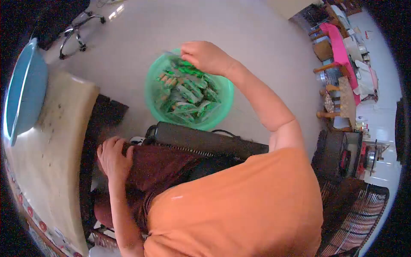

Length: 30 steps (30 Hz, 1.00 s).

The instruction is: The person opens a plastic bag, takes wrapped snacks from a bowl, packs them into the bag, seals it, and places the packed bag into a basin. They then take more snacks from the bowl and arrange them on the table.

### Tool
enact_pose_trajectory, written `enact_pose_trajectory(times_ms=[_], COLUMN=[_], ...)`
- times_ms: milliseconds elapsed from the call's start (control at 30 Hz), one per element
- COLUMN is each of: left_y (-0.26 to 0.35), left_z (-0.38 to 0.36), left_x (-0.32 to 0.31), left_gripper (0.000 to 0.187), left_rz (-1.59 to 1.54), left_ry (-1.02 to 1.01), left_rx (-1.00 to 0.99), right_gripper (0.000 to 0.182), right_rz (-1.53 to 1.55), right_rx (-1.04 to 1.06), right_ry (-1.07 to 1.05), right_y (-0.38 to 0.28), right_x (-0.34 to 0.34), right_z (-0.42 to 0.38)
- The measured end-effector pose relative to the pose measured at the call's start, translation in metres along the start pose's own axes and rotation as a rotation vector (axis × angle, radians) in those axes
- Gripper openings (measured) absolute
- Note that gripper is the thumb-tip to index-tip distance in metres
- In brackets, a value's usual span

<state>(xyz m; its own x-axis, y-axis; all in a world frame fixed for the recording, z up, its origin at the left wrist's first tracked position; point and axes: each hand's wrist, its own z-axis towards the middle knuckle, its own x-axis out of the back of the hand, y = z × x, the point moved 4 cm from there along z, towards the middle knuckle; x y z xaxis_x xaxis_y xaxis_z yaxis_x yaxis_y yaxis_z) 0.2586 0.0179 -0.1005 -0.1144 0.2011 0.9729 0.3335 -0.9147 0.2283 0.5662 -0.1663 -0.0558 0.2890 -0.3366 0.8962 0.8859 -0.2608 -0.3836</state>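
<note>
A round green basin point(228, 100) stands on the floor, holding several clear plastic bags point(190, 92) with green and some orange-brown contents. Over the basin's far rim is my right hand point(204, 55), its fingers pinched on the edge of a clear plastic bag with green contents. My left hand point(114, 156) lies on the dark maroon cloth point(158, 165) over my lap, its fingers apart and nothing in it.
A pale table point(64, 124) with a blue basin point(28, 85) is on the left. Chair wheels point(75, 38) stand at the upper left. Wooden chairs and a pink-covered table point(340, 51) are on the right, with a woven chair point(355, 218) at lower right.
</note>
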Motion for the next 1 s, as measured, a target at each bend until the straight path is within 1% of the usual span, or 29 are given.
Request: enact_pose_trajectory(times_ms=[33,67,133,233,333,500,600,733,833,900,933,967,1000], left_y=[0.003,-0.003,-0.008,-0.001,0.005,0.007,0.005,0.005,0.006,0.007,0.005,0.005,0.003], left_z=[0.002,0.003,0.002,0.014,0.025,0.043,0.045,0.045,0.049,0.051,0.054,0.056,0.058], left_x=[-0.001,-0.016,-0.022,-0.022,-0.021,-0.032,-0.035,-0.037,-0.039,-0.040,-0.040,-0.041,-0.038], left_gripper=[0.028,0.027,0.024,0.020,0.016,0.015,0.014,0.014,0.013,0.013,0.014,0.016,0.019], left_rz=[0.074,0.074,0.090,0.099,0.097,0.060,0.066,0.057,0.070,0.035,0.026,0.025,0.047], left_ry=[-0.007,-0.007,-0.022,-0.011,-0.033,-0.035,-0.018,0.011,0.005,-0.001,0.008,-0.058,-0.118], left_rx=[0.007,0.019,0.060,0.068,0.072,0.079,0.058,0.041,0.073,0.062,0.062,0.067,0.098], right_gripper=[0.016,0.015,0.014,0.012,0.011,0.012,0.012,0.012,0.014,0.021,0.028,0.036,0.056], right_rz=[0.000,-0.054,-0.137,-0.174,-0.230,-0.344,-0.406,-0.406,-0.277,-0.231,-0.178,-0.104,-0.045], right_rx=[-0.082,-0.188,-0.390,-0.502,-0.481,-0.567,-0.605,-0.579,-0.766,-0.826,-0.740,-0.622,-0.593], right_ry=[0.016,-0.036,-0.144,-0.138,-0.068,-0.066,-0.081,-0.057,-0.182,-0.144,-0.110,-0.064,-0.186], right_y=[0.021,0.044,0.080,0.127,0.170,0.222,0.239,0.252,0.262,0.272,0.259,0.234,0.217], right_x=[-0.005,-0.021,-0.037,-0.052,-0.080,-0.130,-0.160,-0.207,-0.242,-0.265,-0.256,-0.242,-0.234], right_z=[-0.007,-0.013,-0.025,-0.035,-0.040,-0.032,-0.036,-0.040,-0.051,-0.061,-0.062,-0.057,-0.050])
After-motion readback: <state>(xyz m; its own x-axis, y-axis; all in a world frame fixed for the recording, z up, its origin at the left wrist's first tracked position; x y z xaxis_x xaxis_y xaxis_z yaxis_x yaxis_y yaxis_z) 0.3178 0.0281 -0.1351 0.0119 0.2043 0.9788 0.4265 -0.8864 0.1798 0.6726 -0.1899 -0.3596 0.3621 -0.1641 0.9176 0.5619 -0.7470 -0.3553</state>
